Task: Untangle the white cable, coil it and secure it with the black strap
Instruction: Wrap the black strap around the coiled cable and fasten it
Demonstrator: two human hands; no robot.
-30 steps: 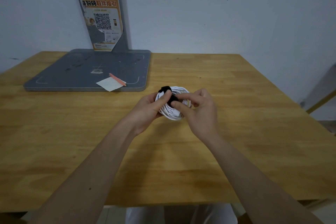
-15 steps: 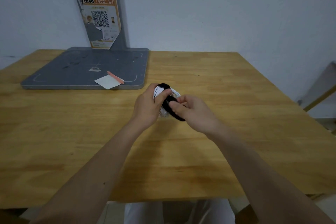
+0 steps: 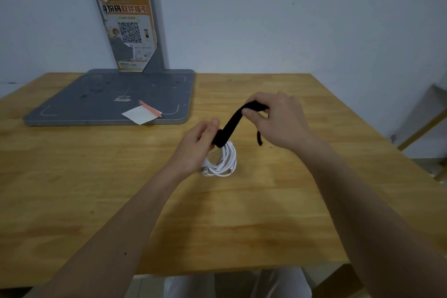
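White cable [image 3: 223,161] is already wound into a neat little coil, held up over the middle of the wooden table [image 3: 72,176], with its lower loops down near the tabletop. I can't tell if they're actually resting on it. A USB plug [image 3: 205,171] pokes out at the bottom left of the bundle. The black strap [image 3: 232,123] is wrapped round the top of the coil and stretches up and to the right in a taut diagonal.

Left hand [image 3: 196,150] is curled around the top of the coil, fingers gripping right where the strap wraps the cable. Right hand [image 3: 278,121] is higher and off to the right, pinching the free part of the strap between thumb and fingers, and a short tail of strap dangles below that hand.

Further back on the table's left side there's a grey base plate [image 3: 108,97] with an upright post [image 3: 135,31] carrying a peeling orange QR-code sticker [image 3: 129,34]. A small white paper slip [image 3: 140,115] with a pinkish-orange strip sits on the plate's front edge.
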